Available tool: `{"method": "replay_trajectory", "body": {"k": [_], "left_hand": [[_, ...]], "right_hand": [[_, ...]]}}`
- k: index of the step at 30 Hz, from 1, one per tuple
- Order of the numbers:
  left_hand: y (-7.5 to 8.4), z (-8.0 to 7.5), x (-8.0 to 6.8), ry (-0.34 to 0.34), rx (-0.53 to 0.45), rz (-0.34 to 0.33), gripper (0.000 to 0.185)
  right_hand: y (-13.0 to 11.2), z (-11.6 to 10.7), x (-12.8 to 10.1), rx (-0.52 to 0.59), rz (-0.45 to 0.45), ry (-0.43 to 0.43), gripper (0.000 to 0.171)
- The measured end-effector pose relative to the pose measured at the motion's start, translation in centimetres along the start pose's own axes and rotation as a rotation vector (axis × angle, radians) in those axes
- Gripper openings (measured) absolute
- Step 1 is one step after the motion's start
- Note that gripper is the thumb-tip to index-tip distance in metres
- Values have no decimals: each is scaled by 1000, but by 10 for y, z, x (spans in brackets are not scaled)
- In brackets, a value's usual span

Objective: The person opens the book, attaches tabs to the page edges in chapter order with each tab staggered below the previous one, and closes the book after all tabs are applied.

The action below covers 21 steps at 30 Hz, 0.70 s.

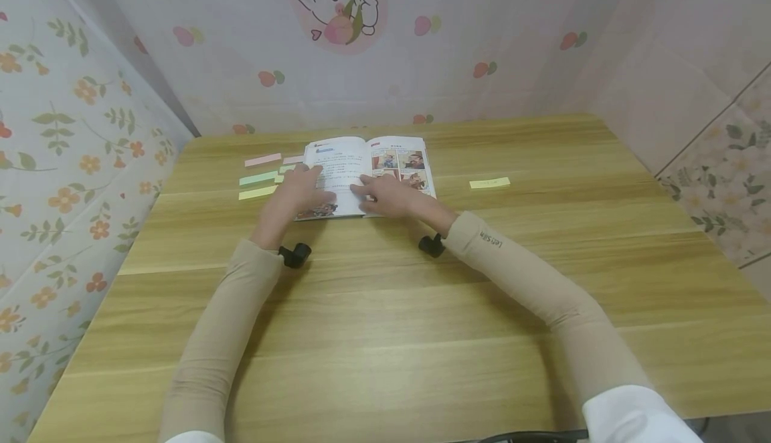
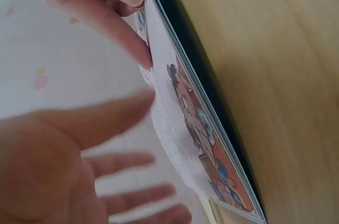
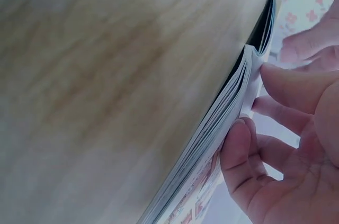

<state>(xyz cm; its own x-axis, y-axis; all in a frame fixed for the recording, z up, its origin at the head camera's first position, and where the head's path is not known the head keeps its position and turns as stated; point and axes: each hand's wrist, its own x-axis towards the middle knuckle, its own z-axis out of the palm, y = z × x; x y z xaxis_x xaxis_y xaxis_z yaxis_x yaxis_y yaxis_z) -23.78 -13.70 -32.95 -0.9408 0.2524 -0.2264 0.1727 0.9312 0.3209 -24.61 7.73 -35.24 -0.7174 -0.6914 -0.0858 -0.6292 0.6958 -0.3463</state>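
An open picture book [image 1: 343, 155] lies on the wooden table [image 1: 385, 309], cartoon panels showing on both pages. My left hand [image 1: 304, 187] lies flat on the left page with straight, spread fingers. In the left wrist view this hand [image 2: 79, 150] hovers just off a bowed white page of the book [image 2: 175, 128]. My right hand [image 1: 390, 195] rests on the right page near the spine, index finger pointing left. In the right wrist view its thumb [image 3: 238, 144] presses against the edge of the page stack [image 3: 222, 118], the other fingers lying loosely above the page.
Coloured sticky strips lie left of the book: pink [image 1: 263, 159], green [image 1: 259, 178] and yellow [image 1: 257, 193]. Another yellow strip [image 1: 489, 183] lies to the right. Patterned walls [image 1: 72, 135] close in the table at the left, back and right.
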Motion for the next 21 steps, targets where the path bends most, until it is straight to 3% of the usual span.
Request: {"method": "replay_trajectory", "body": {"k": [3,6,16,21], "left_hand": [[0,1,1,-66,2,97,75],[1,3,1,-107,12,152,73],[1,9,5,-135,21,162,73],[2,9,5,-147,9,144,73]], "right_hand": [[2,1,0,10,-10,16,49],[4,2,0,39,-21,25,49],[10,-7,-12,176,-47,-14,52],[18,-11,-17,190,-50,26,51]]}}
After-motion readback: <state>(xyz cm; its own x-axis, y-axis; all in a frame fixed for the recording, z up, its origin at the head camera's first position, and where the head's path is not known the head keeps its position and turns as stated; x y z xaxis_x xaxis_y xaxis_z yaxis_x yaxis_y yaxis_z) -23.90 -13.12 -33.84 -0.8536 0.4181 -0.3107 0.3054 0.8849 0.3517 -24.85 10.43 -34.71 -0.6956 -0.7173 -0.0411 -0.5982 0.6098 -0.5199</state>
